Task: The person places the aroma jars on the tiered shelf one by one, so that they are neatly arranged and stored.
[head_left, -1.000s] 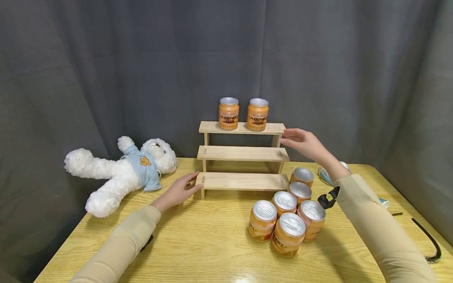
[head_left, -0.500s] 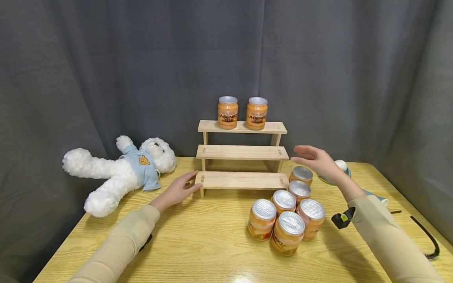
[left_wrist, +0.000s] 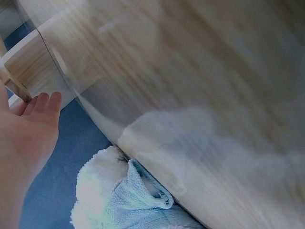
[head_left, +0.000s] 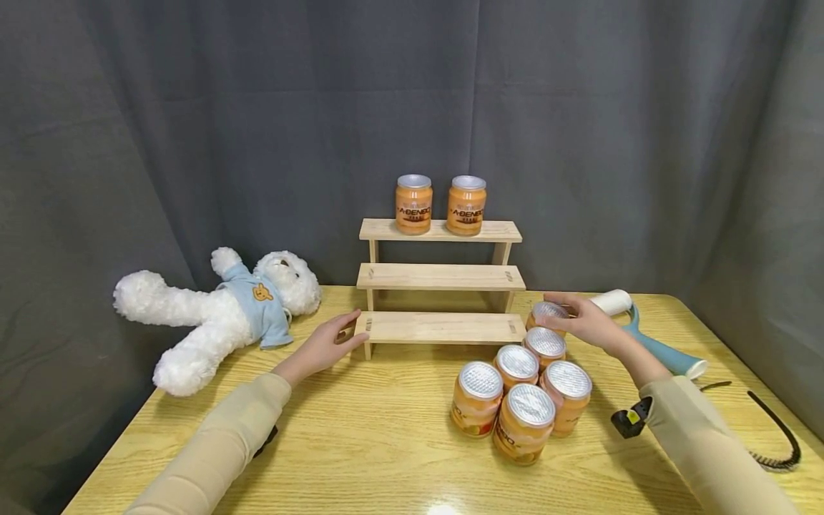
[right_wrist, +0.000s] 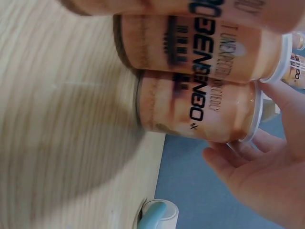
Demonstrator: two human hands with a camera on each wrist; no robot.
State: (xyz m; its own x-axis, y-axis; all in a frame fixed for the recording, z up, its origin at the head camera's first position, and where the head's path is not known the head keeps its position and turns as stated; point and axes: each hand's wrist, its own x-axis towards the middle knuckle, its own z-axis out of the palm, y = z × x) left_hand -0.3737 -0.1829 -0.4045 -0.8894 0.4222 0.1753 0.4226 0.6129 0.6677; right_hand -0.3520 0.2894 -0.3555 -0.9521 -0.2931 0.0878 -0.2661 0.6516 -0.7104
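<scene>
Orange jar, silver foil lid

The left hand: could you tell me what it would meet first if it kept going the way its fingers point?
The left hand already touches the lowest step of the wooden rack at its left end, so it would press straight into that step, as far as depth shows.

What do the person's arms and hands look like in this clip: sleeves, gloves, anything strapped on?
Both arms wear long beige sleeves, the left sleeve and the right sleeve reaching the wrists. The left hand and right hand are bare, with no gloves or rings visible. A small black device with a yellow mark sits under the right wrist; something dark shows under the left forearm.
</scene>
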